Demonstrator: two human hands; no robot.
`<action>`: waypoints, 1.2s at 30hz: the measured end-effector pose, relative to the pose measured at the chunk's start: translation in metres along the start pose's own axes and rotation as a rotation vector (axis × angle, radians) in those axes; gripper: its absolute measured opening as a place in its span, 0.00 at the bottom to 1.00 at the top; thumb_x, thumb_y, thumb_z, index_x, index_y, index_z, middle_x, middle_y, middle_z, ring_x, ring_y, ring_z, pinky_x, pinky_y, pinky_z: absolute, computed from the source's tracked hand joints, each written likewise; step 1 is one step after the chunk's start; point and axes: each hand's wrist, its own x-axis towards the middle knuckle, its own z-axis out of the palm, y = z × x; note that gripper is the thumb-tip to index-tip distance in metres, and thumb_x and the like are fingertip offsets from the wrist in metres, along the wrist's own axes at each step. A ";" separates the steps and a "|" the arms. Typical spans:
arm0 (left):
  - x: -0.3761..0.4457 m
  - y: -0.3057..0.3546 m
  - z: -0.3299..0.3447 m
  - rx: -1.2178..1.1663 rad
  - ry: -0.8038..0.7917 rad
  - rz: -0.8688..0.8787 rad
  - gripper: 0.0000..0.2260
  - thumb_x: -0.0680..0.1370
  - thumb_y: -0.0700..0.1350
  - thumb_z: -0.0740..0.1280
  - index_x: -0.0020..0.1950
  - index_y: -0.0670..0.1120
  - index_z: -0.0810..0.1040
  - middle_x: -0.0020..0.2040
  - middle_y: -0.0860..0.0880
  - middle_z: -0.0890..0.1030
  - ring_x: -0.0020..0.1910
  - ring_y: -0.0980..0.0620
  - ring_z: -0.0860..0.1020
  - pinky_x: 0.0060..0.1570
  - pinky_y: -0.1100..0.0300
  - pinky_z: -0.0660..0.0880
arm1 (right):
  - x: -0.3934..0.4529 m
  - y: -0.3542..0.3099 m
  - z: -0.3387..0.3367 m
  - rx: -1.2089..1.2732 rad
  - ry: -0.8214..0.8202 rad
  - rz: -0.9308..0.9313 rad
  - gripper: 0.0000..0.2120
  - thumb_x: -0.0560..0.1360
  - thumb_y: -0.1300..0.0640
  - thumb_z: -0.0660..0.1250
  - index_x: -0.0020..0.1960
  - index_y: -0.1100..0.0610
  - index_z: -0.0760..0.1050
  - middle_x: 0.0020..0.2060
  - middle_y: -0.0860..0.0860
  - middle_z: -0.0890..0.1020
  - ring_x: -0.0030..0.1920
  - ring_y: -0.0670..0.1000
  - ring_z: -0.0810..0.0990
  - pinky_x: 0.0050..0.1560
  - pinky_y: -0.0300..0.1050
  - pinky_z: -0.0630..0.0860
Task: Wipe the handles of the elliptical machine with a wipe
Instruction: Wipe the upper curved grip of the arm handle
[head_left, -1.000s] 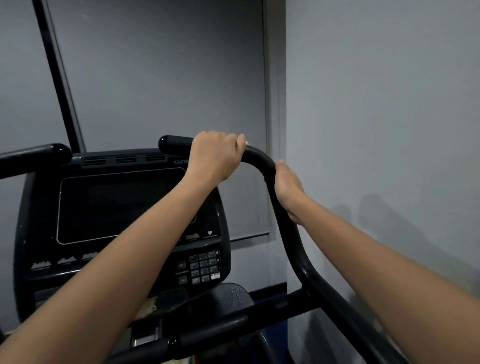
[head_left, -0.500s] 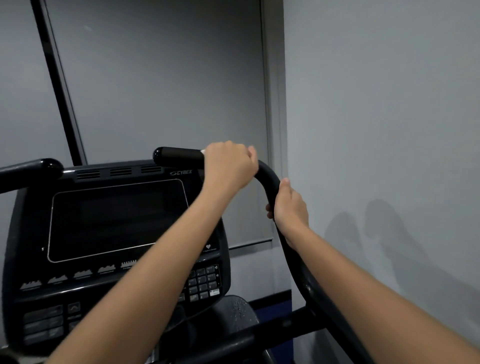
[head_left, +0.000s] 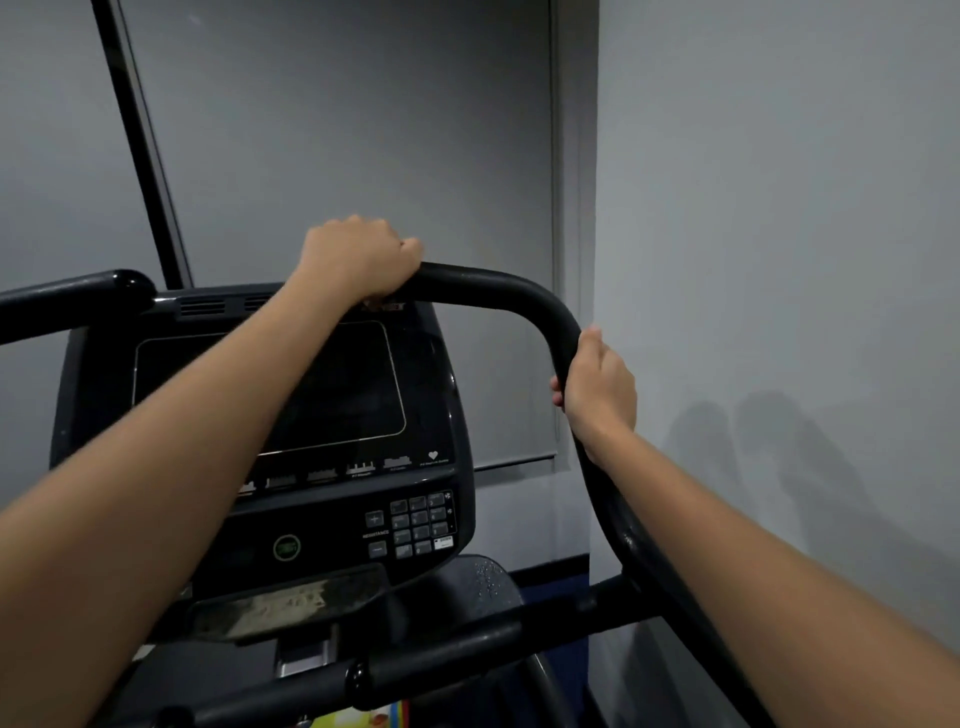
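The elliptical's right handle (head_left: 498, 291) is a black bar that runs level, bends, then drops toward me. My left hand (head_left: 358, 257) is wrapped over the level part's inner end and hides its tip. No wipe shows now; any wipe is hidden inside that fist. My right hand (head_left: 597, 389) grips the same bar just below the bend, thumb pointing up along it. The left handle (head_left: 78, 299) ends in a rounded tip at the far left, with no hand on it.
The black console (head_left: 431, 415) with a dark screen and keypad sits behind my left forearm. A black crossbar (head_left: 467, 644) runs below it. A grey wall (head_left: 779, 208) stands close on the right, and a slanted black pole (head_left: 140, 145) rises at back left.
My left hand has slid left along the level bar and now covers the tip that showed before. The white sliver seen at its fingers is gone from sight. My right hand sits lower below the bend.
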 end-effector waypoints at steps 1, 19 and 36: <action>0.002 0.008 -0.007 0.032 -0.091 -0.010 0.21 0.82 0.51 0.54 0.59 0.41 0.81 0.51 0.38 0.82 0.53 0.39 0.80 0.48 0.55 0.70 | -0.001 0.000 -0.001 -0.011 0.003 -0.010 0.31 0.81 0.39 0.41 0.47 0.54 0.79 0.33 0.50 0.84 0.44 0.58 0.85 0.55 0.57 0.78; -0.027 -0.001 0.051 0.020 0.662 0.415 0.18 0.85 0.50 0.58 0.40 0.44 0.77 0.36 0.41 0.80 0.35 0.37 0.78 0.36 0.49 0.70 | -0.005 -0.001 -0.001 -0.033 0.040 -0.035 0.31 0.81 0.39 0.41 0.46 0.53 0.79 0.33 0.50 0.84 0.44 0.58 0.84 0.54 0.57 0.78; -0.026 0.109 0.050 -0.027 0.346 0.330 0.17 0.83 0.47 0.54 0.37 0.47 0.74 0.38 0.45 0.82 0.34 0.43 0.71 0.38 0.52 0.64 | -0.001 0.002 -0.006 -0.033 0.045 -0.082 0.29 0.84 0.44 0.44 0.36 0.53 0.76 0.31 0.51 0.84 0.40 0.57 0.84 0.48 0.52 0.78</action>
